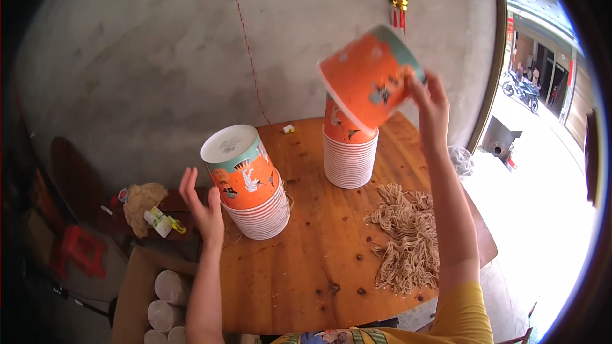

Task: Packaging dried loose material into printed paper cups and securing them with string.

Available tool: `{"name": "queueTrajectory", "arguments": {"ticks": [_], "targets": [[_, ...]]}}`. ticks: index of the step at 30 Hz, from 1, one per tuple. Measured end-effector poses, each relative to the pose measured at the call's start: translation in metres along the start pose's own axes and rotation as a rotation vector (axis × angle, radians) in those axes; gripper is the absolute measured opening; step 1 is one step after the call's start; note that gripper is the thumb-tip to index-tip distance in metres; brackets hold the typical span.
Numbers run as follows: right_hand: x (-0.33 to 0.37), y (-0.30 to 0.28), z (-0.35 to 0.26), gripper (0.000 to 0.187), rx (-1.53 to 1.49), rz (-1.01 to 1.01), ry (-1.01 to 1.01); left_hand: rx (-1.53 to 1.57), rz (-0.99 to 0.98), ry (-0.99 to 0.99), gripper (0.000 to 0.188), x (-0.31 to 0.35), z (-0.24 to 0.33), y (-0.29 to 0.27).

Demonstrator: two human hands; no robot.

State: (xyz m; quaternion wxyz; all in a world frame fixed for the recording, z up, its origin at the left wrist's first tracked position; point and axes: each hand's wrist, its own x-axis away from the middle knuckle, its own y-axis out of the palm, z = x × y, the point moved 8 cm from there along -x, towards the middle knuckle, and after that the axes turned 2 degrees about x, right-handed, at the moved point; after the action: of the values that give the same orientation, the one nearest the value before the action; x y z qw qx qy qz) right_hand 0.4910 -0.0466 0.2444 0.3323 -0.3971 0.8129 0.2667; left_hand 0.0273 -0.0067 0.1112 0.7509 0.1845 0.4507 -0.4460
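Raised above the far side of the table, my right hand [432, 105] grips an orange paper tub [366, 79] with a green band. The tub is tilted and a little blurred by motion. Behind and below it stands a stack of nested paper tubs [349, 159], its upper part partly covered by the held one. My left hand [207, 216], fingers spread, is at the left side of another upside-down tub stack [245, 181]; whether it touches cannot be told. That stack shows a white base on top and many pale rims below, with thin string beside it.
Loose beige strings [408, 239] lie in a heap on the wooden table [312, 248], right of the middle. An open cardboard box [137, 280] with several white rolled or cup-like things stands at lower left. A red stool [80, 251] is further left; a grey wall backs the table.
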Motion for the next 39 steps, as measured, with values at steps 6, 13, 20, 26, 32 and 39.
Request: {"name": "queueTrajectory", "arguments": {"ticks": [6, 13, 20, 26, 32, 39], "targets": [[0.167, -0.008, 0.065, 0.042, -0.394, -0.245, 0.414, 0.971, -0.424, -0.532, 0.041, 0.078, 0.094, 0.072], [0.283, -0.013, 0.109, 0.030, -0.510, -0.326, 0.689, 1.150, -0.504, -0.996, 0.033, 0.122, 0.098, 0.094], [0.314, -0.010, 0.107, 0.021, -0.485, -0.236, 0.954, 1.240, -0.556, -1.072, 0.056, 0.140, 0.105, 0.100], [0.324, -0.015, 0.104, 0.024, -0.439, -0.172, 1.172, 0.686, -1.088, -0.443, 0.080, 0.153, 0.133, 0.090], [0.335, -0.011, 0.100, 0.038, -0.272, -0.458, 1.344, 0.079, -1.082, 0.003, 0.040, 0.161, 0.137, 0.077], [0.279, -0.061, 0.085, 0.017, 1.120, -0.654, 0.062, 0.205, -0.993, -0.132, 0.031, 0.127, 0.132, 0.088]]}}
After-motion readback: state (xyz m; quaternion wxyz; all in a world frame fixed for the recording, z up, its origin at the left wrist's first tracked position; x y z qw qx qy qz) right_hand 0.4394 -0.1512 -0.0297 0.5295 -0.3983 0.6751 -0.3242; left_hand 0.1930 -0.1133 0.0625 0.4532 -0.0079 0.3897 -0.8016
